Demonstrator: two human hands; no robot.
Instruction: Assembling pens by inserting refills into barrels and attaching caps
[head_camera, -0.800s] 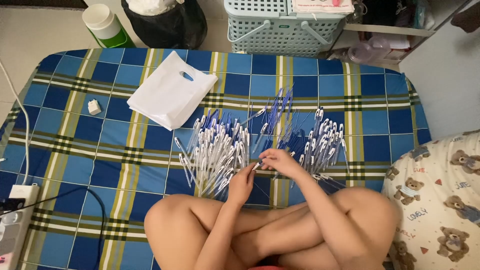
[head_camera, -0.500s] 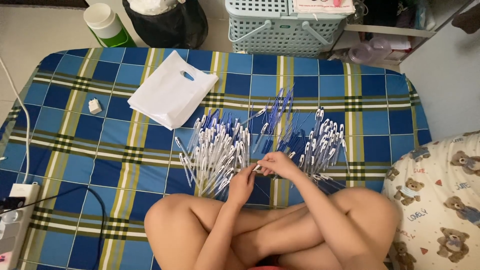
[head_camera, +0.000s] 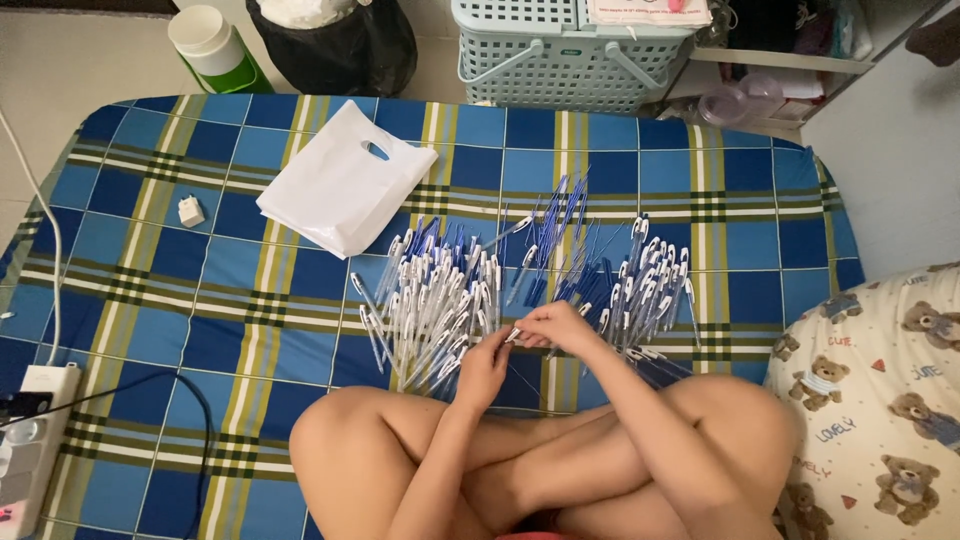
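Observation:
I sit cross-legged on a blue plaid mattress. My left hand and my right hand meet over my knees and together pinch one white pen with a blue tip. A large heap of white and blue pens lies just beyond my left hand. A second heap of the same pens lies beyond my right hand. Loose blue refills or pen parts are scattered between the heaps.
A white plastic bag lies on the mattress at the back left, with a small white plug further left. A power strip and black cable sit at the near left. A teal basket, black bag, and bear-print pillow surround the mattress.
My hands stayed close together over the pen; the fingers shifted slightly. Nothing else moved.

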